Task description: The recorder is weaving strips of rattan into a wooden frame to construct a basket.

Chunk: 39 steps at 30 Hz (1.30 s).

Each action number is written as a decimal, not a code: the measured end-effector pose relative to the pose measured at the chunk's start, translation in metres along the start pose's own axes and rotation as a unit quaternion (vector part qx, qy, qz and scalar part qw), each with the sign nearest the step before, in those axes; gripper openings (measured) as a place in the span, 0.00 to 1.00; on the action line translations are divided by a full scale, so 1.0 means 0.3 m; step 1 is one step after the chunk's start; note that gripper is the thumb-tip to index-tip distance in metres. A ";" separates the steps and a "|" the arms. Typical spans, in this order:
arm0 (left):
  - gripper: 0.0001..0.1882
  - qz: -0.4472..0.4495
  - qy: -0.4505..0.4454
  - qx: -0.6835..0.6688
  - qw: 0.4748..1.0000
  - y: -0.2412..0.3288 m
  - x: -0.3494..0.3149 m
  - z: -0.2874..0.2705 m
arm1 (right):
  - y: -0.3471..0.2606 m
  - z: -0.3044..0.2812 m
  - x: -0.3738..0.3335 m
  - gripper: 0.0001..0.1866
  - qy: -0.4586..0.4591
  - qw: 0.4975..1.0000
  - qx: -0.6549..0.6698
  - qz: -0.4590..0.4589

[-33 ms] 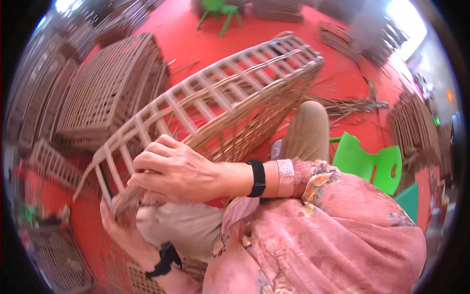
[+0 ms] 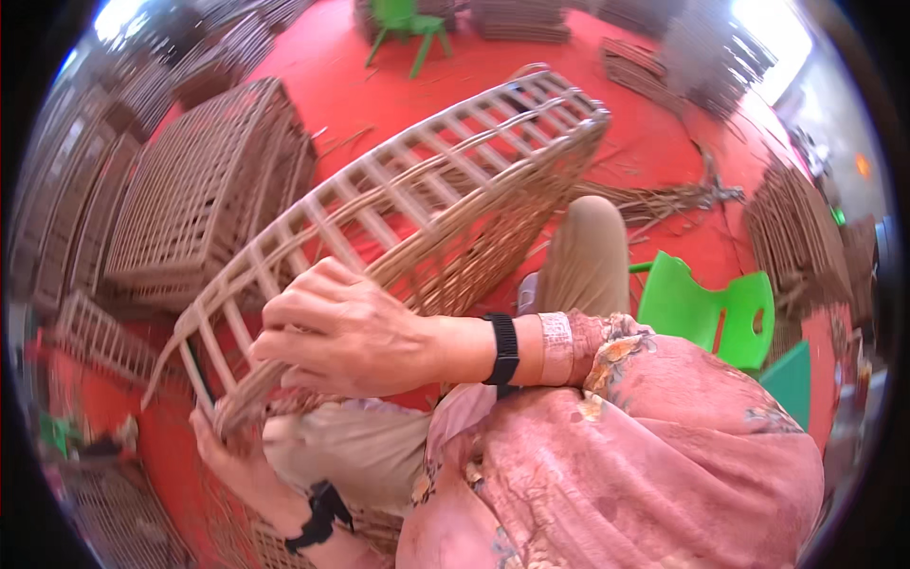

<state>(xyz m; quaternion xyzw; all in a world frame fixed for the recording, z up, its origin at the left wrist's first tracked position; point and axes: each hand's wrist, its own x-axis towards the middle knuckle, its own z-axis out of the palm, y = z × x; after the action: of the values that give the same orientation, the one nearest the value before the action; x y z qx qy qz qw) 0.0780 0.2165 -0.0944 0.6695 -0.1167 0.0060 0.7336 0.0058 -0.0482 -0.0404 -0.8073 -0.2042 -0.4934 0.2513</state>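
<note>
A long wicker basket (image 2: 474, 242), with open slats along its upward side and woven cane below, slants from my lap to the far right. My left hand (image 2: 237, 465), wearing a black wrist strap, is closed round its near left corner. Above that corner, my right hand (image 2: 346, 327) has its fingers bent and pressed together over the near end. Its fingertips and thumb are hidden, so what they pinch cannot be made out. A black band circles the right wrist. The near end of the basket lies against my left leg (image 2: 351, 441).
Stacked woven crates (image 2: 204, 180) stand at left, with a low slatted piece (image 2: 109, 332) before them. Loose canes (image 2: 654, 201) lie on the red floor (image 2: 370, 100). A green chair (image 2: 706, 308) is at my right. Another green chair (image 2: 408, 28) and piled panels (image 2: 796, 237) stand farther off.
The view has shifted slightly, and the basket's far end now appears a little farther left and lower. Both hands stay at its near end.
</note>
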 end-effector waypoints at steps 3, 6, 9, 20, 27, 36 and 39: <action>0.23 -0.105 -0.012 -0.086 0.991 0.063 0.040 0.014 | 0.099 -0.255 -0.049 0.15 0.118 0.981 -0.123 0.089; 0.27 -0.067 0.050 -0.001 0.997 0.086 0.037 0.030 | 0.251 -0.555 -0.149 0.16 0.218 0.915 -0.253 0.224; 0.26 -0.074 -0.031 0.020 0.997 0.097 0.050 -0.003 | 0.450 -0.801 -0.349 0.16 0.391 0.817 -0.198 0.374; 0.22 -0.066 -0.034 -0.031 0.997 0.010 0.231 -0.133 | 0.594 -0.887 -0.479 0.25 0.359 0.784 0.054 0.503; 0.29 0.005 0.094 0.055 0.994 0.067 0.396 -0.208 | 0.340 -0.717 -0.494 0.31 0.381 0.779 0.141 0.477; 0.28 -0.065 0.123 0.106 0.985 0.078 0.385 -0.348 | 0.215 -0.768 -0.447 0.31 0.343 0.709 0.322 0.525; 0.23 -0.080 0.076 0.132 0.985 0.069 0.404 -0.391 | 0.273 -0.834 -0.420 0.23 0.357 0.646 0.414 0.533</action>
<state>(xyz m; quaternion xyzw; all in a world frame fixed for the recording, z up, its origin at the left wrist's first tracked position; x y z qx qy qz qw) 0.2116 0.3161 -0.0614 0.7650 -0.0042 0.0135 0.6439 -0.1749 -0.2751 -0.0736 -0.3503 0.1839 -0.3879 0.8325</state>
